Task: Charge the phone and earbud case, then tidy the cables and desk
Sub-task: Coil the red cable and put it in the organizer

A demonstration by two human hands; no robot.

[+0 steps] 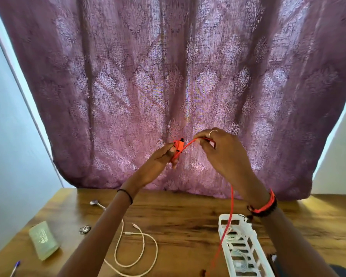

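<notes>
Both hands are raised above the wooden desk (188, 212), in front of the purple curtain. My left hand (162, 158) grips a small coil of the red cable (231, 208) with its red plug end (179, 145) sticking up. My right hand (222, 148) pinches the same cable a little to the right, and the loose length hangs down past my right wrist into the white basket (238, 246). A cream cable (140, 248) lies in loose loops on the desk below my left forearm.
A pale green pouch (43, 241) lies at the desk's left. A spoon (97, 203), a small dark ring-like item (85, 229) and a pen tip (15, 266) sit around it. A dark object (273, 260) lies right of the basket. The curtain (178, 86) hangs along the desk's back edge.
</notes>
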